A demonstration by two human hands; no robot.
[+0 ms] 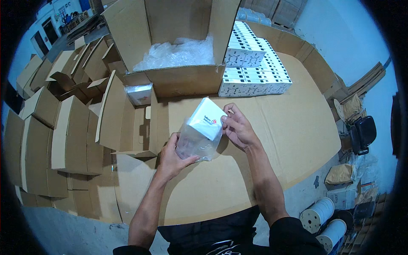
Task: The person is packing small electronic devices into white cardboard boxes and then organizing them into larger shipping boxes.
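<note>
White box (207, 119) is mid-frame, partly inside a clear bag (192, 145); left hand (171, 159) grips the bag between thumb and fingers; right hand (239, 127) curls fingertips at the box's right corner, pinch unclear.

Lighting's decent over the worktop (293, 127), pretty even. Soft shadows from the forearms (146, 208) land in between them. The clear bag (196, 146) picks up a few small glints. Wall (348, 46) on the right has a strong blue cast. Hands (173, 158) look reasonably sharp, but the fisheye bends straight edges near the rim and the corners go totally black.
</note>
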